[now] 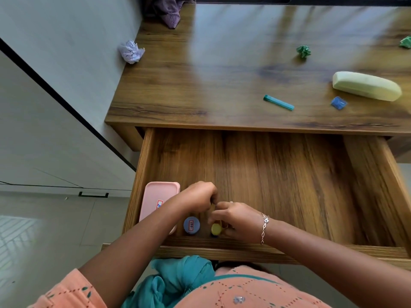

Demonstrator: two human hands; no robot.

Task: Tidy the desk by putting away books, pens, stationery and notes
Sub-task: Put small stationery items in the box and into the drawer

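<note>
My left hand [199, 196] and my right hand [236, 221] meet in the front left of the open wooden drawer [289, 174]. My right hand's fingers curl round a small yellow-capped bottle [216, 229] standing on the drawer floor. The fingers of my left hand are curled and seem to pinch a small pale thing [213, 206], mostly hidden, between the two hands. A blue round-lidded pot [191, 225] stands just left of the bottle. A pink box [155, 201] lies in the left corner, partly under my left arm.
On the desk top [222, 85] lie a teal lead case [278, 102], a blue eraser [338, 102], a pale green case [367, 86], two green paper balls [303, 51] [405, 42] and a lilac paper ball [131, 51]. Purple cloth [171, 12] lies at the back.
</note>
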